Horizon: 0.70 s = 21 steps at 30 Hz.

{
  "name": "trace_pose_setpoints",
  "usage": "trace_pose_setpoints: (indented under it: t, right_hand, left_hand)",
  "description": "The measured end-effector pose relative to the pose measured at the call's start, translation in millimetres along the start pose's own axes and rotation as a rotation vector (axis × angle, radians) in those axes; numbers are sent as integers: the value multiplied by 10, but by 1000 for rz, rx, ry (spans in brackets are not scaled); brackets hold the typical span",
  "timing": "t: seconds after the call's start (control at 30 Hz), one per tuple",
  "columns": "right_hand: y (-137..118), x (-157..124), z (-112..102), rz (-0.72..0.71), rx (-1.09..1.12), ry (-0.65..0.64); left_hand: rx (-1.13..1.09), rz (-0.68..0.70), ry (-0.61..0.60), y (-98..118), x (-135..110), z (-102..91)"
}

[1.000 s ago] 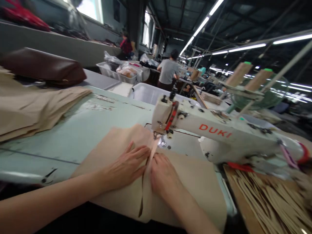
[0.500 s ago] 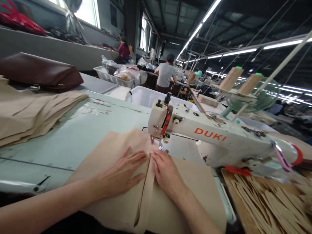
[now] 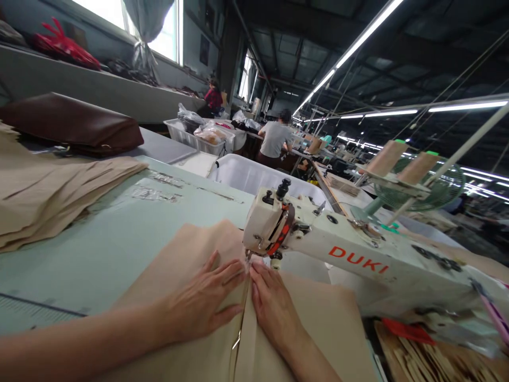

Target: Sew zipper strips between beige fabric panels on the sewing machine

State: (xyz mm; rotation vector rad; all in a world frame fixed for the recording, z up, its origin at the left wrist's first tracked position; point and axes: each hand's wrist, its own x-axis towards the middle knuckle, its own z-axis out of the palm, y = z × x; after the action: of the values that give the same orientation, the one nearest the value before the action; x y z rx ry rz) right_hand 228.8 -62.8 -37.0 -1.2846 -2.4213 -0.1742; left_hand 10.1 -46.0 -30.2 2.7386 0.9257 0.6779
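Observation:
A beige fabric piece (image 3: 183, 260) lies on the pale green sewing table (image 3: 119, 228), with a raised seam strip running down its middle. My left hand (image 3: 202, 302) lies flat on the fabric left of the seam, fingers spread. My right hand (image 3: 274, 307) presses flat on the fabric right of the seam, fingertips close to the needle. Just beyond both hands stands the white DUKI sewing machine (image 3: 358, 260), its head (image 3: 266, 225) over the fabric.
A stack of beige fabric (image 3: 47, 196) and a brown leather bag (image 3: 75, 124) sit at the left. A white bin (image 3: 258, 178) stands behind the table. Thread cones (image 3: 401, 162) rise at right. Other people work far back. Cut strips (image 3: 437, 361) lie at lower right.
Both hands have slid forward along the seam toward the needle, and the fabric has fed further under the machine head. The view has tilted upward.

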Motion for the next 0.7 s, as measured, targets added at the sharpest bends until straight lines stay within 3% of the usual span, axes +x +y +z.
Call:
trace_pose_setpoints:
  t: [0.27,0.7]
  right_hand:
    - [-6,-36,38,-19,-11,22]
    - [77,-42,159,-29,-23,52]
  left_hand:
    - [-15,-45,-72,29,-25,-49]
    - [34,1,-49,-10,18,-70]
